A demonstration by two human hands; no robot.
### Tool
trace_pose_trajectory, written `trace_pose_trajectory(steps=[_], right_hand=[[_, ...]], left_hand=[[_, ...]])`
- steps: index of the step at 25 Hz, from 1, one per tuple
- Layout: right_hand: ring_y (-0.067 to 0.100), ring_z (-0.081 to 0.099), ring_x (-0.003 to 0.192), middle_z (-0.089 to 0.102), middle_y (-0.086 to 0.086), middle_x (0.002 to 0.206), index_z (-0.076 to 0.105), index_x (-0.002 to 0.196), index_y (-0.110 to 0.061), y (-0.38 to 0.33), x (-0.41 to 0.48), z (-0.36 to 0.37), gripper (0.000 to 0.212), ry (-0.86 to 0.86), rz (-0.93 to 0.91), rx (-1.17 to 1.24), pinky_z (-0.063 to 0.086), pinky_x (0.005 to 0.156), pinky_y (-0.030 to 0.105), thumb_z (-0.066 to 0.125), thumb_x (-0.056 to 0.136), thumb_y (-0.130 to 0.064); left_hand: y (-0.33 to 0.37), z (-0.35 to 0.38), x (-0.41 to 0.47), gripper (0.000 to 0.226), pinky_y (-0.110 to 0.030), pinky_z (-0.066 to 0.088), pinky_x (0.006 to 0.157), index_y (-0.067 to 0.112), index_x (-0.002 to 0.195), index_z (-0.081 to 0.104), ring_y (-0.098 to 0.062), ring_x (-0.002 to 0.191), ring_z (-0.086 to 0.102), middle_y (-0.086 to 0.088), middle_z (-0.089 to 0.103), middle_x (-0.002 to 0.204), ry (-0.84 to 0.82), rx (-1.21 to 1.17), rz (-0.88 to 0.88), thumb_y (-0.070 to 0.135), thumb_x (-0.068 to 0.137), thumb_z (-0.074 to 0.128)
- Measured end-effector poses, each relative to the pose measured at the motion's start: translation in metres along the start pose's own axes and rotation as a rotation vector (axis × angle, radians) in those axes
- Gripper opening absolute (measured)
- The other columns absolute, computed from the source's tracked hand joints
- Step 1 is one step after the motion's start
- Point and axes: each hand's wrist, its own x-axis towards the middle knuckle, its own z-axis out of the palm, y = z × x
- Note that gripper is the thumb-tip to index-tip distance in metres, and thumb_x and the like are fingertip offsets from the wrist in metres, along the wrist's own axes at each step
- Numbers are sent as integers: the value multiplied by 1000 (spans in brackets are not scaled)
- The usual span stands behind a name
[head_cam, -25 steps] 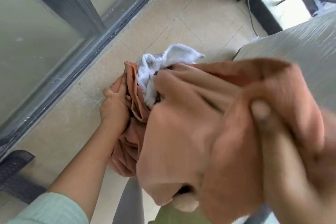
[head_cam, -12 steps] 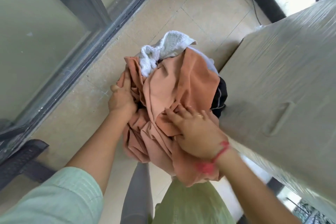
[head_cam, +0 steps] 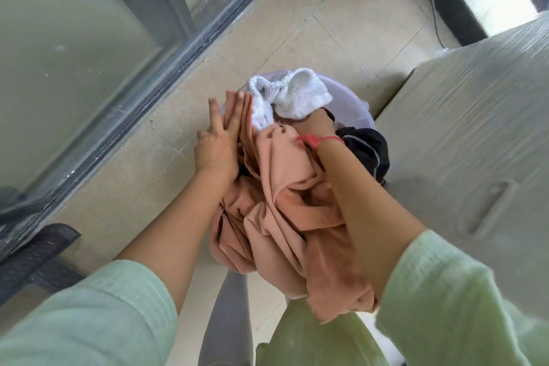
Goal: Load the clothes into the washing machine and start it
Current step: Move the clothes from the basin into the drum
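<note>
Leaning over a heap of laundry, the person has both arms stretched down to it. From the head camera, the left hand (head_cam: 221, 140) lies flat against the left side of the peach cloth (head_cam: 282, 202), the fingers straight and not clasping anything. The right hand (head_cam: 312, 124) goes deep into the pile under the white towel (head_cam: 292, 95), so its fingers are hidden and I cannot tell what grip it has; a red thread (head_cam: 319, 140) is around the wrist. A black garment (head_cam: 368, 151) sits just beside that forearm. The clothes fill a pale lilac basket (head_cam: 355, 107) on the beige tile floor (head_cam: 297, 38). Just right of the basket stands the grey washing machine (head_cam: 475, 128), covered in plastic film. A glass sliding door (head_cam: 74, 53) is on the left and a dark mat (head_cam: 32, 255) lies below it
</note>
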Motion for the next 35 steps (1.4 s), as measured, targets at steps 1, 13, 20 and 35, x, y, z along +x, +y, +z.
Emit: trace_pose_trajectory(steps=[1, 13, 20, 35], right_hand=[[21, 60, 96, 63, 10, 93, 61, 98, -7, -2, -5, -6, 17, -17, 10, 61, 43, 77, 28, 63, 88, -20], [30, 50, 55, 47, 9, 53, 50, 64, -4, 15, -183, -149, 46, 491, 64, -145, 30, 52, 33, 61, 73, -47], [35, 57, 80, 60, 18, 86, 61, 91, -5, -16, -236, -155, 25, 614, -112, 79, 41, 65, 37, 47, 78, -21], [18, 52, 91, 58, 12, 97, 61, 104, -13, -204, -391, -336, 43, 1003, -599, 740, 44, 90, 28, 41, 68, 1]], left_hand=[[1, -2, 2, 94, -44, 49, 73, 38, 143, -19, -40, 86, 57, -23, 22, 141, -53, 0, -17, 10, 89, 52], [0, -42, -23, 101, -44, 48, 83, 44, 142, -21, -42, 93, 54, -16, 17, 142, -247, -270, -77, 10, 87, 56], [8, -89, -99, 38, -39, 42, 88, 8, 125, 53, -41, 99, 55, -22, 47, 113, -29, -401, -169, -1, 89, 45], [71, -394, -218, 27, -39, 44, 81, 2, 113, 60, -42, 100, 58, -28, 62, 106, 495, -770, -58, 10, 92, 44]])
